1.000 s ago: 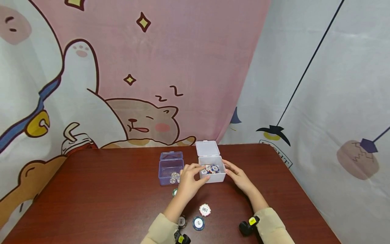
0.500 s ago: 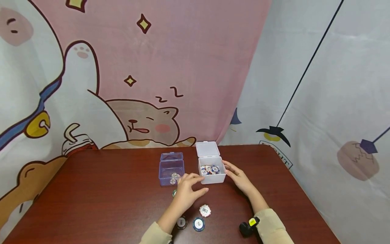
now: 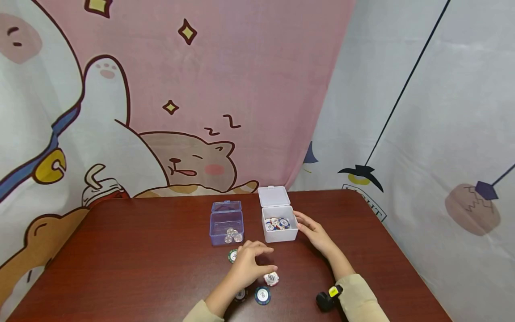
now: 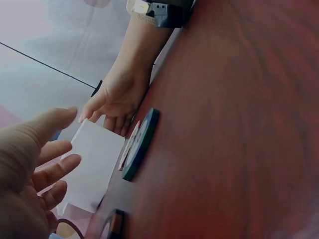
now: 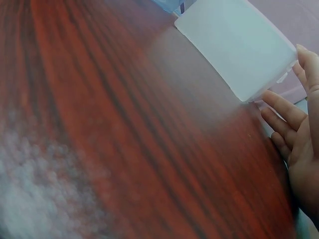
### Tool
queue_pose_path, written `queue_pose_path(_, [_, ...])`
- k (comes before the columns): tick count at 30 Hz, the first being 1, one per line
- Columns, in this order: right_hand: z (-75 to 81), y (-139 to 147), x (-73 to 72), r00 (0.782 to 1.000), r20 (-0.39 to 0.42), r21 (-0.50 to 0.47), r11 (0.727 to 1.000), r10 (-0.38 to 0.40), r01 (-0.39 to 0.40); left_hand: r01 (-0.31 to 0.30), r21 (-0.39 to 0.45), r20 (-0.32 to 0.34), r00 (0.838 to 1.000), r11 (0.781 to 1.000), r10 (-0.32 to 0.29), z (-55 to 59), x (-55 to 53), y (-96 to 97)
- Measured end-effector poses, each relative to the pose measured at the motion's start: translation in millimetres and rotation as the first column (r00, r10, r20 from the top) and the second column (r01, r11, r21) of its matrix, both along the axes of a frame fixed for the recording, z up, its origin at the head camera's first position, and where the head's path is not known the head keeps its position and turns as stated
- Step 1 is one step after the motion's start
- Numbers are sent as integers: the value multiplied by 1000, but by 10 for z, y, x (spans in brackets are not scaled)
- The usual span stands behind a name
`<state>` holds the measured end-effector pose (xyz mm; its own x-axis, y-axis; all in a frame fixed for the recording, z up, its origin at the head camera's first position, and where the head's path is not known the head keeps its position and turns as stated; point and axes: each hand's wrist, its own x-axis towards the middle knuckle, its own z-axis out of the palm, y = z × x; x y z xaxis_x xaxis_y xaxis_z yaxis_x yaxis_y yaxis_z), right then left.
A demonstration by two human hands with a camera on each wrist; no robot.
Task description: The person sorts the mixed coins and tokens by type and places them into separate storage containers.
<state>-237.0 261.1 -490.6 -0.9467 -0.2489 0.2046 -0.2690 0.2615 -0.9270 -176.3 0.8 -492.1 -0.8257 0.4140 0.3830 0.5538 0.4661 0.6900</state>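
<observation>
Nearby, blue box [image 3: 217,240] beside white box [image 3: 280,236]

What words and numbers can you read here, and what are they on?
"100": on the white chip.
"Z" and "Z": on the pink cloth.
"HT", letters before it unclear: on the white cloth.
Too small or blurred: the blue chip, black chip, green chip, boxed chips and yellow label.

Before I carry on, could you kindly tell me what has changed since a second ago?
The left-hand grip has moved down the head view, away from the white box, and now hovers near the white 100 chip; whether it released anything is not visible. More of the green chip shows. The right-hand grip stays at the box's right side; the blue chip lies as it was.
</observation>
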Motion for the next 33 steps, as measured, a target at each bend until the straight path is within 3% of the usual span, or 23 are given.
queue_pose_path(10, [14, 0, 15, 1000, 17, -3, 1000, -3, 3, 88, -37, 37, 996, 995, -87, -117, 43, -27])
queue_pose_path(17, [9, 9, 0, 1000, 10, 3, 1000, -2, 2, 146, -89, 60, 988, 985, -141, -132, 67, -26])
queue_pose_path(26, [-4, 14, -11, 1000, 3, 3, 1000, 4, -4, 128, -165, 71, 991, 978, -118, -150, 88, 1])
queue_pose_path(33, [-13, 16, -14, 1000, 8, -10, 1000, 1, -1, 88, -224, 31, 996, 971, -84, -175, 94, 31])
